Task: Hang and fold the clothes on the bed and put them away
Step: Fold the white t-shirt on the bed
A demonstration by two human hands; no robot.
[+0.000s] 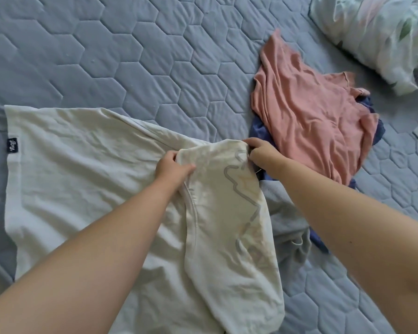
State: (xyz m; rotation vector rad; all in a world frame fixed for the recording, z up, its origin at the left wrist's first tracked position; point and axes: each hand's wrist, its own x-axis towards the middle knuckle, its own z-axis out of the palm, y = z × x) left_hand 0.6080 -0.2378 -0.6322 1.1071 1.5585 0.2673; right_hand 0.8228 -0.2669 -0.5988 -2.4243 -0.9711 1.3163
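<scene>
- A shirt (82, 177) lies spread on the bed (106, 56), from centre to 8 o'clock.
- A crumpled top (311, 121) lies at 2 o'clock, over another garment (260, 131).
- A pillow (377, 37) lies at 1 o'clock, behind both.

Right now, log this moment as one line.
left hand: grips cream printed T-shirt | right hand: grips same shirt's edge | waiting: crumpled pink shirt on quilted grey-blue bed

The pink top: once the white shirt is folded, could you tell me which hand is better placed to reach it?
Probably the right hand: it pinches the white shirt at the edge nearest the pink top. The left hand holds the fold farther away.
</scene>
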